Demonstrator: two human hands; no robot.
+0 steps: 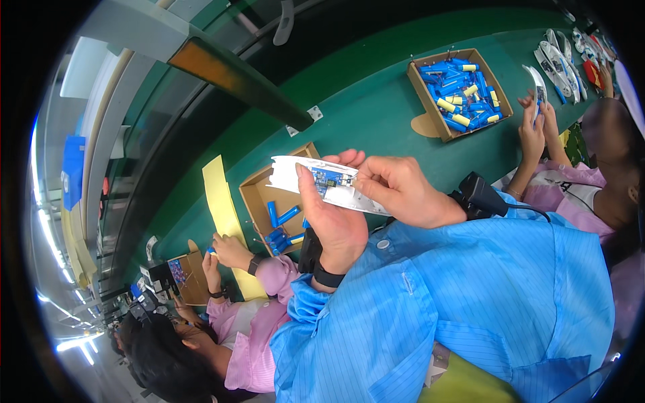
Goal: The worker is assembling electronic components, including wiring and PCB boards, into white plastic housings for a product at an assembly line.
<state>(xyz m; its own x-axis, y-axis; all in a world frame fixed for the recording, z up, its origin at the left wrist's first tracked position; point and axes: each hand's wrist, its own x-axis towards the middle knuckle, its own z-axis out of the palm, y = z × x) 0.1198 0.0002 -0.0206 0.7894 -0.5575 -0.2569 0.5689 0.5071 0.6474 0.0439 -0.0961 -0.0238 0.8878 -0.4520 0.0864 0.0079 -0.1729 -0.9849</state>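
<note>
My left hand [336, 225] holds a white plastic housing [285, 173] from below, with its thumb lying along the near side. Set inside the long, curved housing is a blue circuit board [327, 181] with small dark and white components. Over the right end of the board, my right hand [403, 191] is closed in a pinch, thumb against forefinger. Whatever sits between those fingertips is too small and covered to make out. Both hands are raised above the table's near edge, in front of my blue sleeves.
On the green table [369, 87], a cardboard box [425, 104] full of blue cylindrical cells [457, 84] stands at far right. Another box [254, 195] with several cells lies behind my left hand, beside a yellow sheet [218, 191]. Co-workers' hands [232, 252] are close on both sides. A post [242, 84] hangs overhead.
</note>
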